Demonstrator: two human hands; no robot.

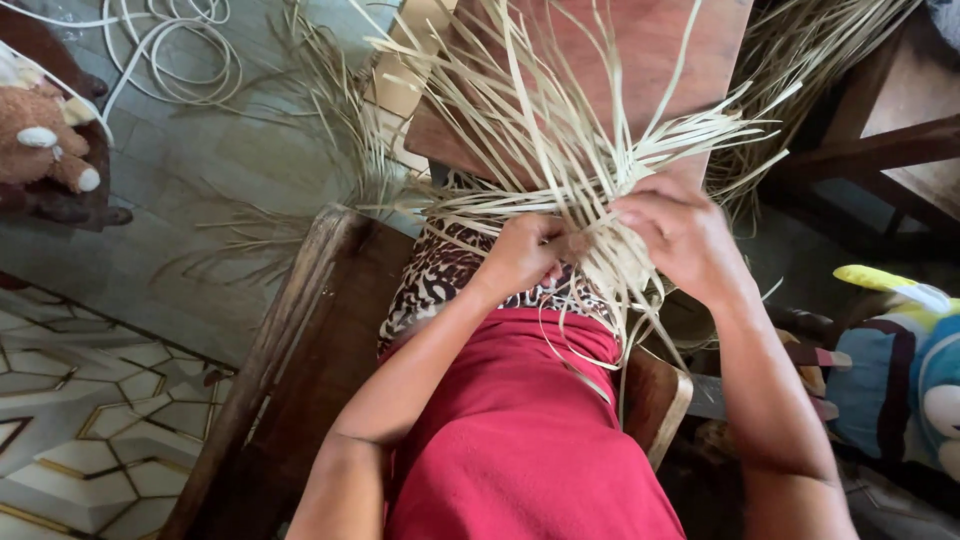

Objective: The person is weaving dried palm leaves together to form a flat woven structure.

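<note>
No packages, labels, signs or screens observed anywhere in the head view at this moment.

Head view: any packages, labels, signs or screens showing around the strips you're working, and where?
None in view: no package, label, sign or screen.
Both hands, left hand and right hand, grip the pale straw strips over the lap.
Brown plush toy, far left edge.
Blue, yellow and white plush toy, right edge.
White cord, coiled on the floor, top left.

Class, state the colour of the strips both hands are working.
Pale straw-beige strips, seen best in the head view.
</note>
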